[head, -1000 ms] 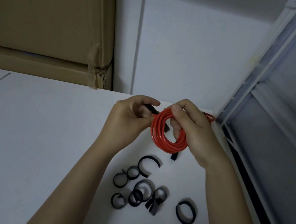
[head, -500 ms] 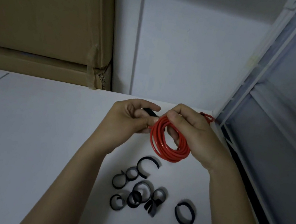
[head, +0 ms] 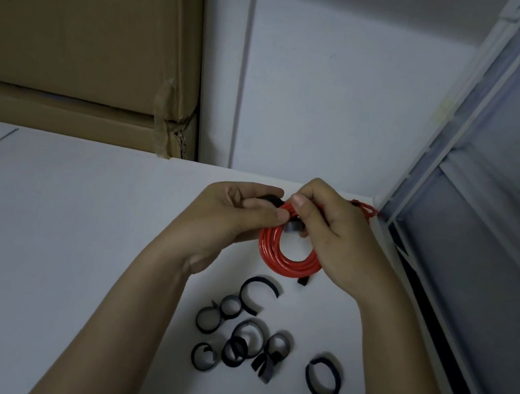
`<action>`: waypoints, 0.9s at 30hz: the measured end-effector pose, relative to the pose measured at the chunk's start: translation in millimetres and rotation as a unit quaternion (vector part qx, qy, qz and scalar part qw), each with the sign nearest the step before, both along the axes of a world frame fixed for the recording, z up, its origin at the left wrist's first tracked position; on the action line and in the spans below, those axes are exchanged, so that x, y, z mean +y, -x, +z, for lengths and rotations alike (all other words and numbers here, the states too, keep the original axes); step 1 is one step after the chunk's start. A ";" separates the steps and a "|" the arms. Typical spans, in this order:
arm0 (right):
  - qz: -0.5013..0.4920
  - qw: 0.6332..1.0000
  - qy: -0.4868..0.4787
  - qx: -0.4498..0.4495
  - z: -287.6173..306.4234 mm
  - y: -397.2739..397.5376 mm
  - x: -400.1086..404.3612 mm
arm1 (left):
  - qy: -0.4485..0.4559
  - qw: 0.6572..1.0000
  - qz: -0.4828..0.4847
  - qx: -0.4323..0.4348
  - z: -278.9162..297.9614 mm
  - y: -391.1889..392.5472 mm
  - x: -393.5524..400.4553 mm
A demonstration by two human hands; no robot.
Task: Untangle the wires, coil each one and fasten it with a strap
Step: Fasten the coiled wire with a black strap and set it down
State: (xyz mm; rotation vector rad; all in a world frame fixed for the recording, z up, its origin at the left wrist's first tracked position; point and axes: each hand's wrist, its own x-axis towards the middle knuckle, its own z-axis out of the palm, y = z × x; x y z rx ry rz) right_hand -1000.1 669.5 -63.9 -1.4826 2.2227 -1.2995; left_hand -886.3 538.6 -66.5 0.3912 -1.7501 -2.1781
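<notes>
Red wire coil [head: 290, 256] held above table [head: 75, 235], betw. both hands — right hand [head: 331, 235] grips coil's right side, left hand [head: 235, 216] pinches black strap [head: 273, 200] at coil's top-left, nearer hand for wrapping.

Loose straps [head: 250, 338] lie on the table [head: 75, 235], before the held coil [head: 286, 259].

A single head-worn view looks forward and down, close over the white table [head: 42, 230].
</notes>
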 end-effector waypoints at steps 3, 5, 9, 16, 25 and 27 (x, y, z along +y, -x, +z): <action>-0.037 0.990 0.064 0.116 -8.4 0.1 -8.8 | -0.003 0.999 0.039 0.017 -0.7 1.7 0.0; -0.085 0.958 0.117 0.249 -12.4 -0.8 -12.4 | 0.009 0.997 0.070 0.020 0.2 1.9 -0.8; -0.079 0.905 0.177 0.379 -16.5 2.7 -12.7 | 0.046 0.992 0.113 0.018 -1.4 3.0 -1.9; 0.000 0.963 0.089 0.256 -11.0 -1.9 -8.7 | 0.103 0.980 0.167 0.004 -3.0 1.7 -7.2; -0.024 0.977 0.114 0.182 -13.3 0.3 -13.4 | 0.112 0.986 0.126 0.005 -2.6 1.2 -6.4; -0.051 0.975 0.166 0.139 -14.9 -1.5 -15.8 | 0.132 0.984 0.119 0.013 -1.7 2.1 -3.4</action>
